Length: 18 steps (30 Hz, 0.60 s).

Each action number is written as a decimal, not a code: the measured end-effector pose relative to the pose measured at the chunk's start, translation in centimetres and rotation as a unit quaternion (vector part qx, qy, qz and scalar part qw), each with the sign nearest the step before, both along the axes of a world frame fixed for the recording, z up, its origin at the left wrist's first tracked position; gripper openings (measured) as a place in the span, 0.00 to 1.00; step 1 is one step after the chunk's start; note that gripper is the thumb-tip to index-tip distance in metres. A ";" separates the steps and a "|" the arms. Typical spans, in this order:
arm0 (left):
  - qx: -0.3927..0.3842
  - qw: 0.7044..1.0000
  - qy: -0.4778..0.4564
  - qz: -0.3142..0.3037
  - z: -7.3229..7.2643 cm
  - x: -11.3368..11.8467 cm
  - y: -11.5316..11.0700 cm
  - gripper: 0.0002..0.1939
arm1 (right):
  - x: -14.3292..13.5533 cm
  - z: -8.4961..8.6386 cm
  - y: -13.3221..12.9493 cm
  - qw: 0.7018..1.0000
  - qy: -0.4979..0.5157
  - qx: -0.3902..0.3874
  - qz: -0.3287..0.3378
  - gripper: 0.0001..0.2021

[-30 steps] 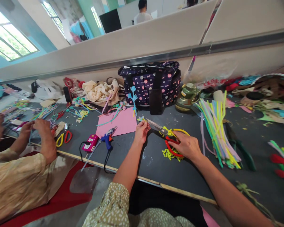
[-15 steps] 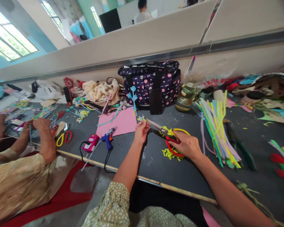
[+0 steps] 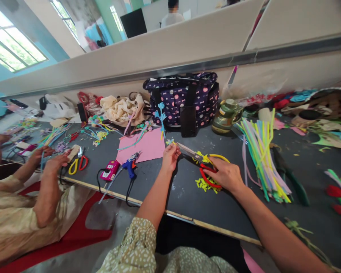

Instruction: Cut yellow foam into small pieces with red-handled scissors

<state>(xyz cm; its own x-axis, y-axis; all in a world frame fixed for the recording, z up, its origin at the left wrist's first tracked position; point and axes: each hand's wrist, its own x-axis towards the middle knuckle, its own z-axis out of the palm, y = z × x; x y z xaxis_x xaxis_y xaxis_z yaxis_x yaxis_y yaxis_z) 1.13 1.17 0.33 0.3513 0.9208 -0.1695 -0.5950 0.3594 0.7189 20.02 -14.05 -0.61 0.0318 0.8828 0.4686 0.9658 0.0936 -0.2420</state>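
My left hand (image 3: pixel 171 154) pinches a small blue and yellow piece (image 3: pixel 170 141) above the dark table. Against that piece point the blades of the scissors (image 3: pixel 197 156), which have one yellow and one red handle. My right hand (image 3: pixel 227 174) is wrapped round those handles. Under and beside the scissors lie short yellow cut pieces (image 3: pixel 207 185). A light-blue flower shape (image 3: pixel 161 116) rises just behind my left hand, in front of the patterned bag. Whether the blades touch the piece is too small to tell.
Left of my hands are a pink sheet (image 3: pixel 142 146), a blue glue gun (image 3: pixel 130 165) and a pink box (image 3: pixel 110 170). A bundle of coloured stems (image 3: pixel 263 159) lies to the right. Behind stand a patterned bag (image 3: pixel 200 102) and a green jar (image 3: pixel 226 115). A person's hands work far left.
The neighbour's hand at the left has moved down and right, towards the spare scissors. My hands and the scissors hold nearly the same pose; the view has shifted slightly.
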 end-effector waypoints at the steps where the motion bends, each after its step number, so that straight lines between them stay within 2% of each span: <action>1: 0.000 1.000 0.005 0.001 0.1 0.0 0.0 0.12 | 0.0 0.0 0.0 1.000 0.001 0.000 0.000 0.22; 18: 0.022 0.998 0.050 0.030 0.0 0.1 -0.2 0.13 | -0.2 0.4 0.0 1.000 -0.029 0.003 -0.012 0.21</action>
